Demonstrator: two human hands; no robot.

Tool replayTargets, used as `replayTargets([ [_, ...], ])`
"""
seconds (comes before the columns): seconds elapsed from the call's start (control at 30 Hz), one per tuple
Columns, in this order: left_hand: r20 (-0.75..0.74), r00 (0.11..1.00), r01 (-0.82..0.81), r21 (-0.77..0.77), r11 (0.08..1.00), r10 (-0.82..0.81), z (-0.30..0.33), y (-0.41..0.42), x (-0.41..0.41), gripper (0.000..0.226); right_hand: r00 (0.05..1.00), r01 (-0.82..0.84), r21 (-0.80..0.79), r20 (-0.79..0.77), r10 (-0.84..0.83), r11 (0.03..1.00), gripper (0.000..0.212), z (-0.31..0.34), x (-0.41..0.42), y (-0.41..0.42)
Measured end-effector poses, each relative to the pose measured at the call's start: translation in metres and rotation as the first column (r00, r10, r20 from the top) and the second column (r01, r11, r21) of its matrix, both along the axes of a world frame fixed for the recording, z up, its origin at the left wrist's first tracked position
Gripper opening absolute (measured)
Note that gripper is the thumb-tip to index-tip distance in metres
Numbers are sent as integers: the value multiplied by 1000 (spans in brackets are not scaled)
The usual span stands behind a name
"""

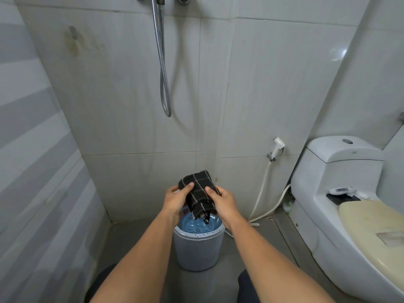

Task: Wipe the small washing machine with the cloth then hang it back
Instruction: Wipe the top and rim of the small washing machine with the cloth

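**Cloth bunched between both hands above the little washer**

We hold the dark checked cloth [197, 192] in the air between our two hands, directly over the small washing machine [198, 248]. Our left hand [176, 199] closes on the cloth's left side, thumb laid across the top of the fabric and the other fingers curled behind and under it. Our right hand [224, 201] grips the right side the same way, thumb pressed on the front of the folds, fingers wrapped around the back. The cloth is crumpled into a loose bundle: its upper part stands above our thumbs, and a narrow tail hangs down between our palms, its tip just over the machine's blue tub opening, apparently not touching it.

The machine stands upright on the grey floor [131, 248] in the corner, near the tiled wall [131, 106]. A shower hose [162, 62] hangs on that wall above, and a white toilet [341, 193] sits to our right, well apart from the machine.
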State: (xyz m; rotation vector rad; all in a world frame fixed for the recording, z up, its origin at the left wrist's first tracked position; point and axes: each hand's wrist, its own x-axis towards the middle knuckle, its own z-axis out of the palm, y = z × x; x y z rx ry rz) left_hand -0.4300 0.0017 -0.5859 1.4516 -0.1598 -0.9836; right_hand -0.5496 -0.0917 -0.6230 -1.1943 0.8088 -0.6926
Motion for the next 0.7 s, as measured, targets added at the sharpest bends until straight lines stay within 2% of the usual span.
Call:
replayTargets([
  [0.07, 50, 999, 1, 17, 1000, -2, -2, 1, -6, 58, 998, 69, -20, 8, -68, 997, 15, -1, 3, 1],
  [0.13, 31, 999, -16, -19, 1000, 16, -7, 0, -7, 55, 996, 84, -12, 11, -84, 996, 16, -2, 5, 1],
  [0.33, -25, 1000, -8, -136, 991, 5, -13, -2, 0, 36, 991, -27, 159, -128, 48, 987, 27, 4, 5, 2],
  [0.5, 95, 987, 132, -54, 990, -126, -14, 4, 0, 30, 967, -102, 146, -217, 132, 984, 39, 3, 10, 3],
  [0.7, 119, 966, 236, -53, 970, -229, -31, 6, 14, 35, 974, -139, 164, -157, 165, 977, 36, -10, 21, 2],
])
